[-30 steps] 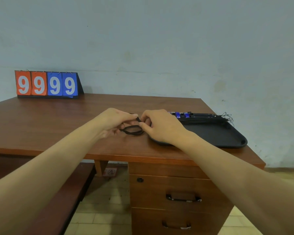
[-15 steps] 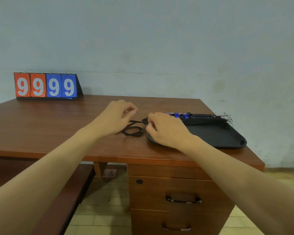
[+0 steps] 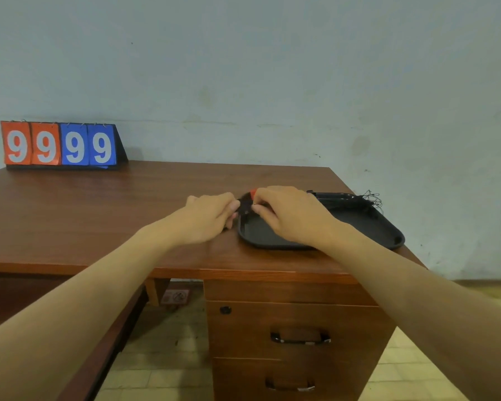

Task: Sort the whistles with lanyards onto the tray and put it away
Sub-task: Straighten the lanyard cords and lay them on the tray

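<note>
A black tray (image 3: 368, 233) lies on the right part of the wooden desk (image 3: 99, 215). My right hand (image 3: 289, 215) is over the tray's left end and pinches a red whistle (image 3: 253, 193), of which only a small tip shows. My left hand (image 3: 209, 217) is just left of the tray's rim, fingers curled round the whistle's black lanyard (image 3: 245, 206). Black lanyard cords (image 3: 359, 201) of other whistles lie along the tray's far edge; my right hand hides those whistles.
A flip scoreboard (image 3: 60, 144) reading 9999 stands at the desk's back left against the wall. Below the desk's right side are drawers with handles (image 3: 300, 338). The tray's right corner sits close to the desk's right edge.
Both hands moved right and away from me with the whistle and lanyard, from the desk surface to the tray's left end. The lanyard loop that lay on the desk is now gathered between my hands.
</note>
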A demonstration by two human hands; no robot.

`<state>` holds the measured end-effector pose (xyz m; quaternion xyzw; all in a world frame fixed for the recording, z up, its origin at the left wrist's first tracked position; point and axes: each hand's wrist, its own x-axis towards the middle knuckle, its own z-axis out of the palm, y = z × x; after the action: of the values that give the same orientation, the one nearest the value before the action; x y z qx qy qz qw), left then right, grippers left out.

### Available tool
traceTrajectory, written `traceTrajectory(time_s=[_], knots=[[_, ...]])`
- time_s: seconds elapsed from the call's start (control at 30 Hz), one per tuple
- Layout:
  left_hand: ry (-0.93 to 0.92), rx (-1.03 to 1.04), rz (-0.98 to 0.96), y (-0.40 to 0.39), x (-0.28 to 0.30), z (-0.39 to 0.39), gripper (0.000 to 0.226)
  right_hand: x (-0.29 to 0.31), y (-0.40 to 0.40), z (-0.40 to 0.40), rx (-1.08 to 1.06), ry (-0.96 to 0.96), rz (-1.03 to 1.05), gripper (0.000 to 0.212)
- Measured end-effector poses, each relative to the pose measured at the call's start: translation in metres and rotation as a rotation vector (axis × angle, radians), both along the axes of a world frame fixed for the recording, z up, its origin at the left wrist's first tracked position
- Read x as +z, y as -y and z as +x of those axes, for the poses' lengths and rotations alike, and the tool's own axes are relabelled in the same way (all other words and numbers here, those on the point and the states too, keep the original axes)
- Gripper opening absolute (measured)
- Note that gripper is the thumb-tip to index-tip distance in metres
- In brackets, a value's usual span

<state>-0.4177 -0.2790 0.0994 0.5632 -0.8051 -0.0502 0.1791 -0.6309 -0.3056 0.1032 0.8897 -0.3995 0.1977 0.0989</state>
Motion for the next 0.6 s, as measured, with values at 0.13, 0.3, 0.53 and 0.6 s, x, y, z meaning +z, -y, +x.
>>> traceTrajectory(time_s=[0.13, 0.3, 0.53, 0.6], knots=[[0.023, 0.000, 0.027, -0.003, 0.003, 0.006, 0.035, 0.005, 0.005, -0.016, -0.058, 0.036, 0.011, 0.018], [0.061, 0.020, -0.032, 0.000, 0.003, 0.021, 0.032, 0.005, 0.013, -0.043, -0.130, 0.098, 0.004, 0.016], [0.049, 0.027, -0.088, 0.015, -0.005, 0.045, 0.030, 0.002, 0.018, -0.074, -0.240, 0.138, 0.031, 0.017], [0.066, 0.039, -0.090, 0.018, -0.006, 0.049, 0.029, 0.002, 0.020, -0.082, -0.276, 0.157, 0.049, 0.016]])
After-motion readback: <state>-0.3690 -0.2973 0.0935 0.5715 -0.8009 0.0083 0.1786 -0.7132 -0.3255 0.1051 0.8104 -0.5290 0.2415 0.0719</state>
